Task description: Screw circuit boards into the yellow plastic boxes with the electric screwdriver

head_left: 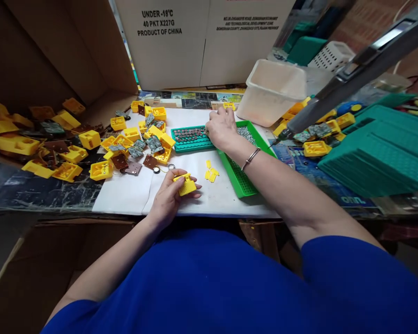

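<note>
Left hand pinches yellow casing near tabletop's front edge! Right hand curled, hold unclear, at teal tray of discs

Yellow marks the casing I watch remotely, its face patterned with fine dots, and likewise the small pieces; the sheet is white. The celled tray is teal, the shallow tray bright green. I note a brown board, a royal-blue shirt, a grey driver and a pale carton lettered in black and red.
</note>
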